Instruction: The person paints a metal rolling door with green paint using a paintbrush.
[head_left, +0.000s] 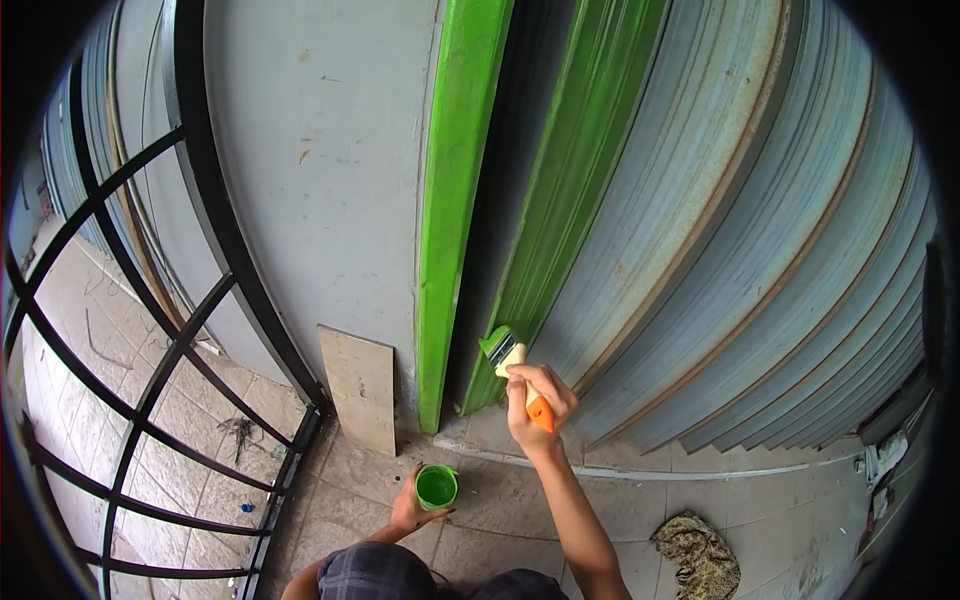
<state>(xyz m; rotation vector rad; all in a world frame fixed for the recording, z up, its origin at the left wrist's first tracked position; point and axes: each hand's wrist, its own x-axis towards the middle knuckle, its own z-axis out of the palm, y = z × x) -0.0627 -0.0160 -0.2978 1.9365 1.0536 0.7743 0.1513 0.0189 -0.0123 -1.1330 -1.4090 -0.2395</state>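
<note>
My right hand (541, 397) is closed round the handle of a paintbrush (504, 352), which is cream with an orange end. Green paint covers its bristles, which are at the lower part of a green-painted metal panel (570, 190). Low down on the left, my left hand (409, 508) grips a small round can (437, 487) of green paint from the side. The can is open at the top. A bright green vertical post (455, 220) stands left of the panel, with a dark gap between them.
Grey folded shutter panels (690, 190) with rusty edges fan out to the right. A black metal grille (150, 400) stands at left. A wooden board (358, 390) leans on the grey wall (320, 180). A crumpled patterned cloth (697, 556) lies on the tiled floor (560, 510).
</note>
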